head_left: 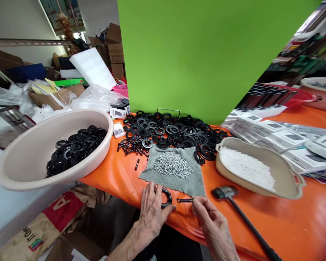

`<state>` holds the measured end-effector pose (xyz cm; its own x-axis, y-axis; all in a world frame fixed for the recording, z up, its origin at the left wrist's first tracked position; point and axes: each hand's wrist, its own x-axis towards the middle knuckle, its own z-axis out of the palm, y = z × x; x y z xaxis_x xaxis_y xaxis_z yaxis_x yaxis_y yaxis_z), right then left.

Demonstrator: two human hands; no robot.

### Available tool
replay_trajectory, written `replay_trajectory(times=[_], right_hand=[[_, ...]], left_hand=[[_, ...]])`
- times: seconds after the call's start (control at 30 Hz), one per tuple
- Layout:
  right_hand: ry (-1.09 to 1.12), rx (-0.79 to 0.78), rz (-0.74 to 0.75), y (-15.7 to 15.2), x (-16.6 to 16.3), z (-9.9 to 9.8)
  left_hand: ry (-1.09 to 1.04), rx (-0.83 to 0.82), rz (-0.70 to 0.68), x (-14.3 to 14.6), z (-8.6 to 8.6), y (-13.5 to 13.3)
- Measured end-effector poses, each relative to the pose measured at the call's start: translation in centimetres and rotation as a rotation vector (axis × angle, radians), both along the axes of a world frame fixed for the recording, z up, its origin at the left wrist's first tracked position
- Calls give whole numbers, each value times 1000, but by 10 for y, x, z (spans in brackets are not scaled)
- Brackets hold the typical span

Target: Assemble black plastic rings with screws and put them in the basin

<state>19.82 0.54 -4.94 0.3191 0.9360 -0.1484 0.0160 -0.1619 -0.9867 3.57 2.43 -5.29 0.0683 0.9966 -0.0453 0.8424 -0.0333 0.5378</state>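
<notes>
My left hand [152,208] rests on the orange table top [260,214] and grips a black plastic ring [167,198], which stands partly hidden behind the fingers. My right hand [210,224] pinches a slim black pin [184,200] between thumb and forefinger, its tip close to the ring but not visibly touching it. Just beyond my hands lies a grey cloth [174,186] bearing a heap of silver screws [173,164]. A rubber-headed mallet [224,193] lies to the right of my right hand.
A wide beige basin [54,170] of black rings stands at the left, and a loose pile of black rings [174,132] lies at the back. To the right are a beige tray of white granules [246,167] and stacked white boxes [282,136]. A green wall [201,58] rises behind.
</notes>
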Motion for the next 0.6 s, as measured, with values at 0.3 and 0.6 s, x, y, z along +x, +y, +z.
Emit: replay_trajectory(times=[0.3,0.6], right_hand=[[-44,-3,202,4,-20,18],[-291,162,447,28,-10,7]], left_hand=[[-644,-230,-179,-17,50,5],[-443,-90,-307,-28,38,20]])
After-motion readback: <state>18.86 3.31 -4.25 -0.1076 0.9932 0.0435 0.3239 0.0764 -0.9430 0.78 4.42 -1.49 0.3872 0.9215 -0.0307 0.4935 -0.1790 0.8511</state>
